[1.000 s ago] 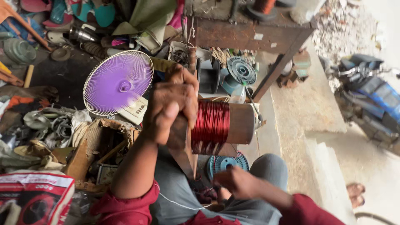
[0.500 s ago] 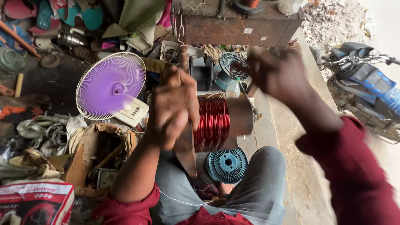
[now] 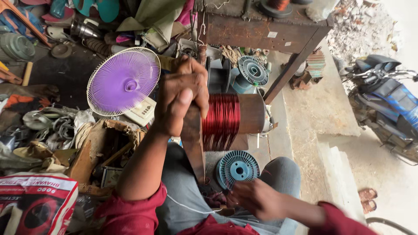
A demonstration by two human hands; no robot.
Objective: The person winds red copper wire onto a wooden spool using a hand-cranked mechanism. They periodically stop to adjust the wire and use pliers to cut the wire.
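Observation:
My left hand (image 3: 180, 95) is closed around the top of a narrow wooden upright (image 3: 193, 143) that stands between my knees. Right beside it a brown cylinder (image 3: 252, 114) lies sideways, with a thick band of red enamelled wire (image 3: 222, 122) wound on its left half. My right hand (image 3: 257, 200) is low over my lap, fingers pointing left; whether it pinches anything is hidden. A teal plastic spool (image 3: 237, 167) lies flat just above that hand. A thin pale wire (image 3: 187, 206) runs across my grey trousers.
A purple fan with a white grille (image 3: 124, 82) lies at the left, above a torn cardboard box (image 3: 104, 143). A dark wooden table (image 3: 261, 26) stands at the back, a second teal spool (image 3: 252, 69) under it. A motorbike (image 3: 387, 91) is parked on the right, and sandals (image 3: 368, 200) lie on the concrete.
My right hand was low, swung up high past the cylinder, and is now back down over my lap. My left hand kept its grip on the upright.

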